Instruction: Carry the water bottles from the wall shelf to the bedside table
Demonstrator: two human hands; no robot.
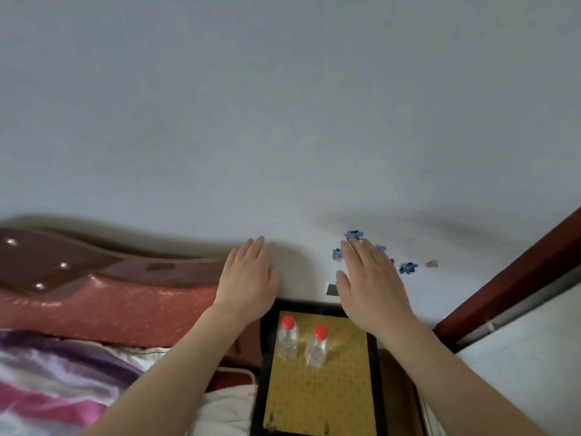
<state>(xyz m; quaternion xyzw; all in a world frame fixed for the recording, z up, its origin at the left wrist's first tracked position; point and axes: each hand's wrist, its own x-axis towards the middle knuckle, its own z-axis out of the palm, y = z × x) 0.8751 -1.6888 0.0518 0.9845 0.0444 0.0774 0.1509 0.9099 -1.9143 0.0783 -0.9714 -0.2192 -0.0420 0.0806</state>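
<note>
Left hand (248, 278) and right hand (371, 287), flat and empty, could knock over the bottles (287, 339) near the counter's (314, 404) far edge.

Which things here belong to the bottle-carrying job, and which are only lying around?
Job: rear water bottle, front water bottle, bedside table under them, left hand, right hand, both empty.
Lying about: red headboard, striped blanket, blue wall stickers.

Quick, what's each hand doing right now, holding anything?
Left hand: open, fingers straight, holding nothing.
Right hand: open, fingers straight, holding nothing.
Both bottles stand on the bedside table.
</note>
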